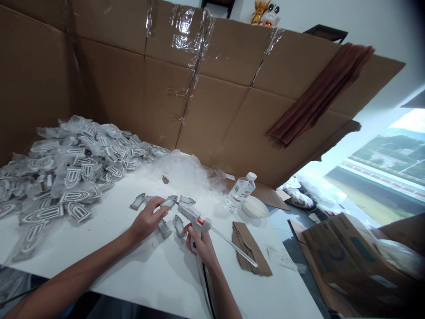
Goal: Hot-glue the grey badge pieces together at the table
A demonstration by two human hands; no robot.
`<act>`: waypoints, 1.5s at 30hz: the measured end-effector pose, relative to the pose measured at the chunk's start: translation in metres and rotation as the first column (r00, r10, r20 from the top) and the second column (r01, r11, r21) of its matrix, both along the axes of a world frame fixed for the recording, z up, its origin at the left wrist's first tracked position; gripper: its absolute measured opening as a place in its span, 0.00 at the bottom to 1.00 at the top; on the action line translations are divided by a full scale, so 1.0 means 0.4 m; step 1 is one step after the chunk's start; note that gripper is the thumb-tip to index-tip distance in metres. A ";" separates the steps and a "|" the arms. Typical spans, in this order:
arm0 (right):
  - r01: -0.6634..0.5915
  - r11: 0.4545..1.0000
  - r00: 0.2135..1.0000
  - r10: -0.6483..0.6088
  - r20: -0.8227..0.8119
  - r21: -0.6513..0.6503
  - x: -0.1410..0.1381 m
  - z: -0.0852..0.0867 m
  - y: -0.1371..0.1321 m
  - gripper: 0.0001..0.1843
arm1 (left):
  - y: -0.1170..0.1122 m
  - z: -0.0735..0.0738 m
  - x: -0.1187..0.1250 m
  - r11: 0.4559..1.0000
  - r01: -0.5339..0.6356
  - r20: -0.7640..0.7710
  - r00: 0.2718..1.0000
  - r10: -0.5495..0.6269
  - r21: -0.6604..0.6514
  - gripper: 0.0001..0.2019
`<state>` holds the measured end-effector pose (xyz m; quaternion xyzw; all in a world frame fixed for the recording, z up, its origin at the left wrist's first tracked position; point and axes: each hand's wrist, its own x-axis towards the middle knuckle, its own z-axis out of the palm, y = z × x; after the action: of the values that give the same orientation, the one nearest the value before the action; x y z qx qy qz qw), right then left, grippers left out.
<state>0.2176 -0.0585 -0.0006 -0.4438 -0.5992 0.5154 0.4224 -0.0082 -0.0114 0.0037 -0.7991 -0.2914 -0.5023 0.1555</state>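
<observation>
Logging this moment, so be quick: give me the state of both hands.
Left hand: closed, pinching a grey piece.
Right hand: closed around the glue gun.

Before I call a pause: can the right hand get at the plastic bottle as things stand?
Probably not directly: the right hand is wrapped around the glue gun. The bottle looks within reach, with nothing seen standing in front of it, so freeing the hand would likely suffice.
</observation>
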 end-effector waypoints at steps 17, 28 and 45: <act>0.065 0.996 0.979 -0.076 0.190 0.062 0.000 -0.041 0.013 0.29 | -0.003 -0.012 0.004 1.000 0.012 -0.001 1.000 -0.012 -0.022 0.09; 0.092 0.993 0.965 -0.107 0.238 0.071 0.003 -0.054 0.015 0.29 | -0.004 -0.015 0.005 1.000 0.004 0.012 1.000 -0.004 -0.001 0.10; 0.056 0.997 0.985 -0.063 0.163 0.052 0.001 -0.023 0.007 0.31 | 0.011 -0.022 0.000 0.998 0.046 0.099 0.994 -0.041 -0.046 0.16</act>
<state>0.2181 -0.0557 -0.0098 -0.4922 -0.6305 0.4498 0.3973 -0.0081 -0.0072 -0.0051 -0.7832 -0.2933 -0.5370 0.1108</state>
